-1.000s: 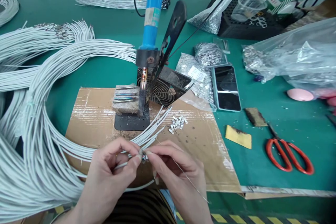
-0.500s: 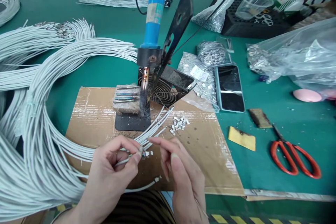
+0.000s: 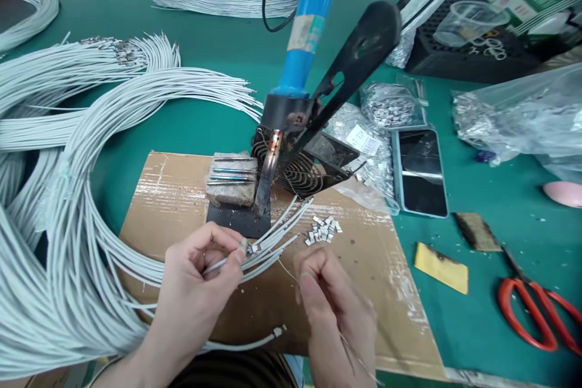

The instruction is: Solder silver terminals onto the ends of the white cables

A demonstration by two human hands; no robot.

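My left hand (image 3: 200, 285) pinches the end of a white cable, where a small metal connector (image 3: 256, 248) sticks out past the fingertips. My right hand (image 3: 334, 306) is closed on a thin solder wire (image 3: 287, 269), whose free end points toward the connector without touching it. Above both hands a soldering iron (image 3: 304, 42) with a blue handle slants down, its tip near a black base. Small loose connectors (image 3: 324, 229) lie on the cardboard (image 3: 386, 315) beyond my right hand. Another cable end with a connector (image 3: 278, 331) rests in front of me.
A big bundle of white cables (image 3: 77, 194) fills the left side. Right of the iron stand lie bags of metal parts (image 3: 391, 103), a phone (image 3: 421, 173), a yellow sponge (image 3: 441, 267) and red-handled scissors (image 3: 527, 309). A black crate (image 3: 468, 51) stands at the back right.
My right hand has gone from open fingers near the connector to closed on the solder wire, slightly farther right. The left hand still pinches the cable. The whole view has shifted somewhat.
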